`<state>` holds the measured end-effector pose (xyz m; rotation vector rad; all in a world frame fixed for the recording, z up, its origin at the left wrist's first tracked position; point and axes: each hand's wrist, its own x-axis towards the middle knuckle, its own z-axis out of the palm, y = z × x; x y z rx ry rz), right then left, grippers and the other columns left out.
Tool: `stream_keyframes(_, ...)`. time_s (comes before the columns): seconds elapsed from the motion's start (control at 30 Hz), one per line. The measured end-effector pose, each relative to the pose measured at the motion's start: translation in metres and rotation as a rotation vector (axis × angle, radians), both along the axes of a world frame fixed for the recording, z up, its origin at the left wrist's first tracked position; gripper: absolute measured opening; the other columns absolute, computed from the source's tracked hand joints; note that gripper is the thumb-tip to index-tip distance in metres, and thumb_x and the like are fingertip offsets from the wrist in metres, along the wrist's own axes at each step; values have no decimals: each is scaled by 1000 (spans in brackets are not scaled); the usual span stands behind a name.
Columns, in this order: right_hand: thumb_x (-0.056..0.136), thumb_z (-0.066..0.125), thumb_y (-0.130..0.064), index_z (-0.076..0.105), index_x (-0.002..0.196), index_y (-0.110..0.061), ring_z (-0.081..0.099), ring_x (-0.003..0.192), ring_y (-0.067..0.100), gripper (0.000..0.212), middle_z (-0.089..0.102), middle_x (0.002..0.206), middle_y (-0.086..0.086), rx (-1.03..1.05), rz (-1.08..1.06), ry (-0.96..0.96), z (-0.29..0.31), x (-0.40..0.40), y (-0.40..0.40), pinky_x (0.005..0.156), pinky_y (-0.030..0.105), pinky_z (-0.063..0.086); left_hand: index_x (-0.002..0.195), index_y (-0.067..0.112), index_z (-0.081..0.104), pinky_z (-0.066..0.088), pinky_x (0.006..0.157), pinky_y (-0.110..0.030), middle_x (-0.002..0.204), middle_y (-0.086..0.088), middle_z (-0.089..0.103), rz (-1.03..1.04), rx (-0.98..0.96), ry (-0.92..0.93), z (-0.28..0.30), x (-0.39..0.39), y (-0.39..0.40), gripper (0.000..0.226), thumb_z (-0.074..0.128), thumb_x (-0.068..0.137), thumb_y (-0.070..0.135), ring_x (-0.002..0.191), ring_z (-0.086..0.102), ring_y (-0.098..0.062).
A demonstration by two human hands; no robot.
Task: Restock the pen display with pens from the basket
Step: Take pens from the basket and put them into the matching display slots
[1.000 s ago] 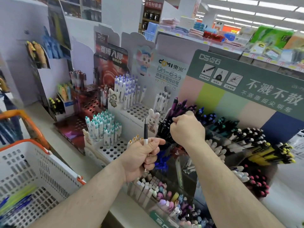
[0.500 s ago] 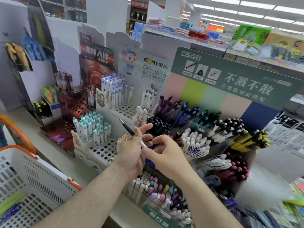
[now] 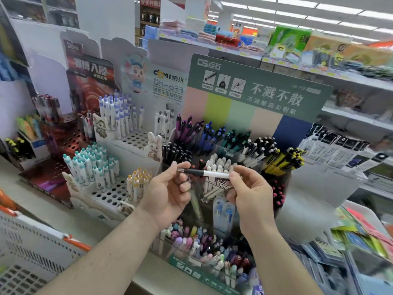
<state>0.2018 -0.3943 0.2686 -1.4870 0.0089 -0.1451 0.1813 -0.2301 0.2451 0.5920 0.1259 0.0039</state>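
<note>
A pen with a black grip and white barrel lies level between both hands, its metal tip to the left. My left hand pinches the black tip end. My right hand pinches the white end. Both hands hover in front of the tiered pen display with the green header, above its clear bins of black, white, blue, yellow and pink pens. The white basket with an orange handle stands at the lower left; its contents are out of frame.
Left of the green display stand a white rack with holes holding teal-capped and purple-capped pens, and a red rack. A front bin holds pastel pens. Packaged goods lie at lower right, shelves behind.
The pen stood upright in my left hand alone; it has tipped down to level. My right hand left the black pens in the display and took the pen's white end.
</note>
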Motion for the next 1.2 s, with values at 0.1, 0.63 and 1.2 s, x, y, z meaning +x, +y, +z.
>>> stream_keyframes(0.1,92,68,-9,62,97,-11,51,44,13,7,65,75,10,59,-92,-1,1,-2,-8,46,23,46,88,10,71,31,39,-19,61,1,51,-64,-46,-5,-2,-1,-10,26,53,86,29,46,46,-10)
stream_keyframes(0.63,91,64,-17,68,99,-19,63,71,8,10,65,84,-7,-278,-694,-714,75,48,-72,71,18,52,130,16,57,33,46,-19,78,5,61,-230,165,-30,15,14,-47,47,49,92,43,54,49,-8)
stream_keyframes(1.2,82,64,-11,81,91,-20,67,94,21,21,76,95,-1,-1020,-184,-326,79,102,-41,89,35,55,118,16,65,33,49,-19,79,4,56,-238,159,-62,9,16,-40,44,55,84,40,58,46,-8)
